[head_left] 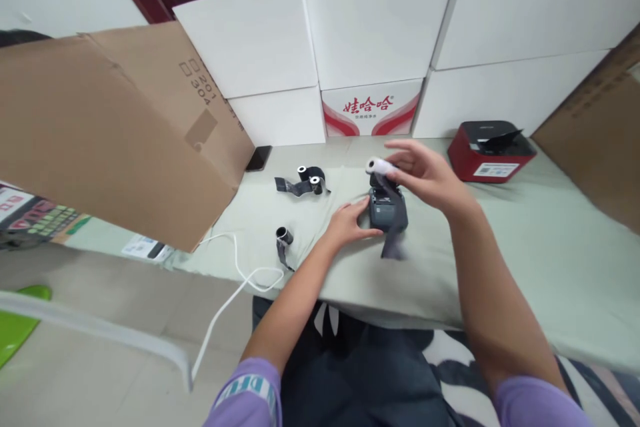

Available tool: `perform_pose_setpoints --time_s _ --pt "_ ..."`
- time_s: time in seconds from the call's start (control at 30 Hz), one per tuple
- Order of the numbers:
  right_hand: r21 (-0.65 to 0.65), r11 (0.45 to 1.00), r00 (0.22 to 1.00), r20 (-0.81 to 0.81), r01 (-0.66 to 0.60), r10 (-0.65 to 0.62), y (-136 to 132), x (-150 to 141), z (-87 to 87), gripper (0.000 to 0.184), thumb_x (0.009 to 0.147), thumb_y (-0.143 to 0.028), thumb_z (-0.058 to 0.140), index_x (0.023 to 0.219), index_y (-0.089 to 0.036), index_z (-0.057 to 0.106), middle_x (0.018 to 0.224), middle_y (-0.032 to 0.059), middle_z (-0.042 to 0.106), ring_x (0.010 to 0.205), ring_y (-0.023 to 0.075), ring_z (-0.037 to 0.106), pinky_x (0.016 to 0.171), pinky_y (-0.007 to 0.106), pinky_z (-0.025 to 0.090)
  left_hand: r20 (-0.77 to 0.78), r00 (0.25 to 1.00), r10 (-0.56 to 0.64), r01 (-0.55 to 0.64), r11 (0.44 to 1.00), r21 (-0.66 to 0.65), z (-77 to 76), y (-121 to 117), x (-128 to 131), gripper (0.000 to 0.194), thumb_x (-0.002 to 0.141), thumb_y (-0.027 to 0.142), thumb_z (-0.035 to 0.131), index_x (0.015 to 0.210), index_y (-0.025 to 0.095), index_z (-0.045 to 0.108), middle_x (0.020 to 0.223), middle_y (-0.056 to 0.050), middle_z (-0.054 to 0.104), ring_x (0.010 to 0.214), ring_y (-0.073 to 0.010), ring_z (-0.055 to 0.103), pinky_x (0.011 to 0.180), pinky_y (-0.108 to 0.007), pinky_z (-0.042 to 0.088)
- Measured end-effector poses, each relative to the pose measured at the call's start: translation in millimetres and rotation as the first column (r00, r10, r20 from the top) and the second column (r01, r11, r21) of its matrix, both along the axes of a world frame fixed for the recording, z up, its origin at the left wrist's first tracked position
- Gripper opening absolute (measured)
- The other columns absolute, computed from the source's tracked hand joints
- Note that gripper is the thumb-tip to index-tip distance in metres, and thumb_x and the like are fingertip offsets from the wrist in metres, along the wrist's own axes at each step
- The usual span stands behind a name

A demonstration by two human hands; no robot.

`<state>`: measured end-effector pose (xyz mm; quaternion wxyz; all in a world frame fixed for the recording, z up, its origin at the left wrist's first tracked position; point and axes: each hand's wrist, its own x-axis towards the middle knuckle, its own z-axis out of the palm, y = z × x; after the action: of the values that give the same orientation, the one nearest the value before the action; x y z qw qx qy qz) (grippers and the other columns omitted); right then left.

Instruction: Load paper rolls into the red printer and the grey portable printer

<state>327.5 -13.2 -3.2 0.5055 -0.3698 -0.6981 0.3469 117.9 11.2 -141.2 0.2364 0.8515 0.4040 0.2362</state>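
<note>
2 hands at work: the left hand (pixel 347 223) has fingers and thumb spread wide against the left side of a small dark device (pixel 379 215), while the right hand (pixel 425 173) pinches a white roll (pixel 384 167) just over its back. A dark strip (pixel 394 240) hangs down the device's front, kinda covering it. 1 black roll (pixel 285 235) sits off left, 2 more rolls (pixel 315 175) farther back, a red box (pixel 487 157) right, white cartons (pixel 370 33) behind.
</note>
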Motion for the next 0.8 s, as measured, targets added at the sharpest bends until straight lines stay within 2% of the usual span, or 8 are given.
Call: perform_pose_setpoints --time_s 0.07,0.13,0.2,0.47,0.57,0.63,0.73,0.8 --pt "0.029 0.988 0.969 0.194 0.149 -0.152 11.6 14.3 -35.0 0.037 0.079 -0.046 0.077 0.108 -0.023 0.07 0.101 0.0079 0.073 0.084 0.0238 0.064 0.078 0.039 0.052 0.019 1.0 -0.008 0.008 1.0 0.012 0.3 0.5 0.2 0.094 0.076 0.057 0.08 0.156 0.024 0.043 0.154 -0.011 0.053 0.139 -0.0323 0.055 0.122 -0.05 0.035" --pt "0.04 0.98 0.923 0.332 0.194 -0.196 21.8 21.4 -64.6 0.027 0.082 -0.043 0.071 0.098 -0.021 0.07 0.096 0.0087 0.073 0.081 0.0247 0.063 0.08 0.041 0.051 0.016 1.0 0.008 -0.008 1.0 0.012 1.0 0.6 0.2 0.096 0.074 0.056 0.081 0.156 0.024 0.043 0.153 -0.012 0.054 0.138 -0.0329 0.055 0.122 -0.05 0.035" --pt "0.07 0.974 0.89 0.396 0.216 -0.225 28.4 23.1 -84.1 0.022 0.084 -0.037 0.065 0.098 -0.02 0.07 0.096 0.0097 0.073 0.083 0.026 0.062 0.083 0.043 0.049 0.004 1.0 0.017 -0.017 1.0 0.006 1.5 0.3 0.2 0.099 0.072 0.057 0.083 0.156 0.024 0.043 0.154 -0.013 0.053 0.139 -0.0336 0.055 0.122 -0.051 0.035" --pt "0.154 0.939 0.761 0.553 0.306 -0.339 33.7 23.8 -105.4 0.021 0.085 -0.028 0.059 0.1 -0.021 0.073 0.106 0.0158 0.067 0.104 0.0342 0.051 0.097 0.054 0.044 0.0 1.0 0.0 0.0 1.0 0.017 -0.8 1.1 -0.5 0.097 0.074 0.05 0.083 0.157 0.022 0.041 0.152 -0.013 0.055 0.138 -0.0319 0.056 0.123 -0.05 0.035" --pt "0.205 0.875 0.719 0.504 0.439 -0.478 36.5 21.2 -111.9 0.035 0.081 -0.032 0.066 0.113 -0.019 0.069 0.127 0.0201 0.056 0.122 0.039 0.046 0.106 0.059 0.038 -0.006 1.0 -0.007 0.007 1.0 0.019 -1.4 1.7 -0.7 0.096 0.075 0.045 0.082 0.158 0.023 0.039 0.153 -0.013 0.054 0.138 -0.0316 0.056 0.123 -0.049 0.035" --pt "0.182 0.851 0.749 0.409 0.492 -0.521 40.9 17.9 -116.9 0.051 0.078 -0.039 0.07 0.123 -0.017 0.06 0.134 0.0218 0.05 0.13 0.0398 0.044 0.11 0.059 0.037 -0.013 1.0 -0.01 0.01 1.0 0.018 -1.5 2.0 -0.8 0.095 0.076 0.042 0.081 0.158 0.023 0.038 0.153 -0.013 0.054 0.138 -0.0311 0.056 0.123 -0.049 0.035" --pt "0.006 0.886 0.874 0.158 0.464 -0.459 49.7 14.6 -123.2 0.053 0.08 -0.051 0.066 0.121 -0.022 0.049 0.136 0.0188 0.053 0.128 0.0331 0.052 0.105 0.052 0.045 -0.03 1.0 -0.003 0.003 1.0 0.012 -0.9 2.4 -0.7 0.093 0.075 0.041 0.081 0.158 0.023 0.04 0.154 -0.013 0.052 0.138 -0.0313 0.056 0.123 -0.05 0.034" --pt "-0.12 0.896 0.9 -0.03 0.428 -0.434 53.7 15.8 -124.2 0.05 0.081 -0.058 0.063 0.114 -0.026 0.045 0.134 0.0147 0.056 0.12 0.0279 0.059 0.098 0.045 0.05 -0.036 0.999 -0.005 0.005 1.0 0.006 -0.2 2.6 -0.6 0.093 0.075 0.041 0.081 0.157 0.023 0.041 0.155 -0.013 0.052 0.138 -0.0316 0.056 0.123 -0.05 0.034"
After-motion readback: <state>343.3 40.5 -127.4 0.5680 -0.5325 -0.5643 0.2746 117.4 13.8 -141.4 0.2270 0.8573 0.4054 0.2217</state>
